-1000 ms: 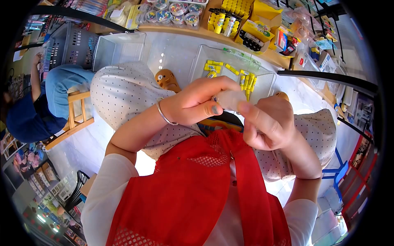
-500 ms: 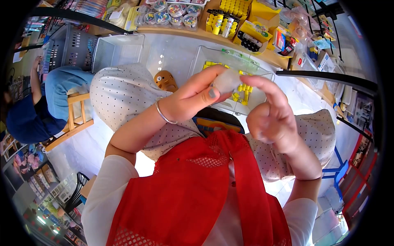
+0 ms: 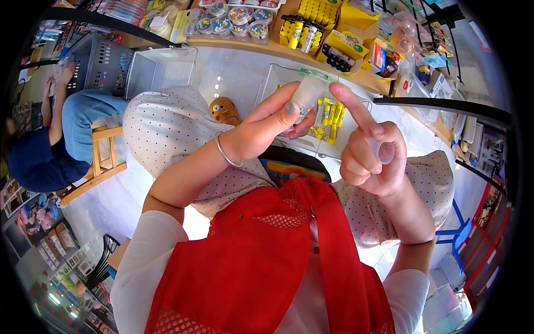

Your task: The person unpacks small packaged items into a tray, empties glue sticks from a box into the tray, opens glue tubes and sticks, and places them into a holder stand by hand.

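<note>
My left hand (image 3: 261, 131) is closed around a small translucent plastic container (image 3: 310, 92), its side turned toward me and tilted. A grey-painted thumbnail presses on its near side. In my right hand (image 3: 364, 158), the curled fingers hold a small clear round plastic piece (image 3: 384, 150), like a cap or cup. The right index finger is stretched out, pointing toward the container with a small gap between. Below both hands is a wire basket (image 3: 267, 83) holding yellow packets (image 3: 332, 114), partly hidden by the left fingers.
A shelf (image 3: 272, 47) ahead bears tubs of coloured pins (image 3: 239, 15), boxes of yellow-capped tubes (image 3: 317, 10) and other cartons. Another wire basket (image 3: 158, 69) stands at left, beside a grey crate (image 3: 105, 64). Another person (image 3: 44, 156) sits on a wooden stool (image 3: 103, 161).
The container in my left hand has tipped to show its side. My right hand has turned and its index finger has straightened, bringing the clear round piece into view.
</note>
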{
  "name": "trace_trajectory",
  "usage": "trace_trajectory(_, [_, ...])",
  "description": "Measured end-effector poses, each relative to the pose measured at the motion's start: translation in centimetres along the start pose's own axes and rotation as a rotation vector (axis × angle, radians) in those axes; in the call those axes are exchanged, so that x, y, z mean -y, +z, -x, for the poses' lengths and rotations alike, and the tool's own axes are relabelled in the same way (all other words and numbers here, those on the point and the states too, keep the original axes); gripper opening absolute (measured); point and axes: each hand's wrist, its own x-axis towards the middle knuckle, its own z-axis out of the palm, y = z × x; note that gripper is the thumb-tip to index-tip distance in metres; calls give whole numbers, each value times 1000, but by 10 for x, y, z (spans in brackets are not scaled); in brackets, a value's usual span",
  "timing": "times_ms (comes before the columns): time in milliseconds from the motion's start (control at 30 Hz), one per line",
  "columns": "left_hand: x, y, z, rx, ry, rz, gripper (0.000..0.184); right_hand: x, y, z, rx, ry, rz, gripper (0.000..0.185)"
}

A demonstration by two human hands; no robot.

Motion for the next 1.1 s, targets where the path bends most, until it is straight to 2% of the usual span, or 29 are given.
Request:
trace_trajectory(433, [-1, 1, 1, 39, -30, -13, 52, 8, 4, 2, 13, -78, 9, 63])
trace_trajectory(533, [8, -8, -3, 126, -81, 289, 48, 11, 3, 2, 8, -124, 123, 63])
trace_trajectory(633, [9, -7, -2, 4, -211, 774, 43, 13, 3, 3, -25, -155, 131, 62])
trace_trajectory(733, [16, -11, -7, -17, -188, 841, 39, 14, 1, 2, -30, -179, 132, 60])
trace_trajectory(833, [9, -5, -9, -206, -209, 754, 38, 12, 2, 1, -171, -214, 229, 59])
trace_trajectory(1033, [12, -9, -11, -327, -183, 653, 32, 10, -3, -2, -204, -148, 330, 56])
trace_trajectory(1100, [20, -17, -10, -392, -235, 589, 32, 6, 0, -4, -275, -108, 521, 55])
